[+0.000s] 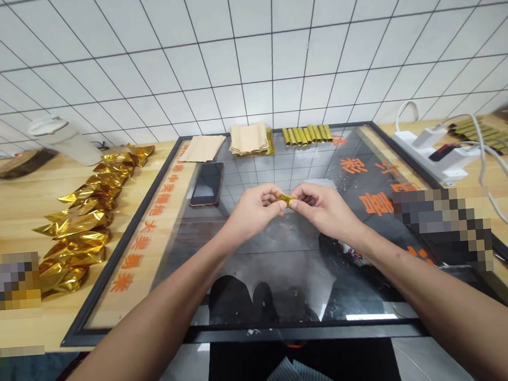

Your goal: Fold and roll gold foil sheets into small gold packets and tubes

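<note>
Tiled wall (253,51) is standing behind the phone (208,184).
Right of the phone, the left hand (255,209) and right hand (323,206) are pinching 1 small gold piece (286,199); any uneven pressure is risking creases.

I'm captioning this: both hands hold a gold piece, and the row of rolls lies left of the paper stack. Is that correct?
No: the head view shows the row of rolls right of the paper stack. The left hand and right hand do hold a gold piece.
</note>
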